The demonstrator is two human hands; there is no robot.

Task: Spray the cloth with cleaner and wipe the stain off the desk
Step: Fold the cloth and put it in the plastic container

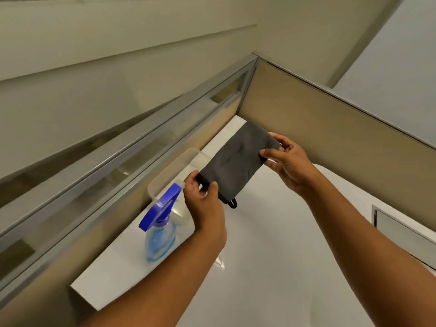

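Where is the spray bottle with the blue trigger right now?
In the head view, the clear spray bottle with the blue trigger head stands untouched on the white desk, left of centre, by the clear plastic container and just left of the left hand.

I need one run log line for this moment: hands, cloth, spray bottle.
left hand: holds cloth near corner | right hand: holds far edge | cloth: stretched above desk | spray bottle: standing on desk, untouched

Both forearms bare; no sleeves, rings or watch.
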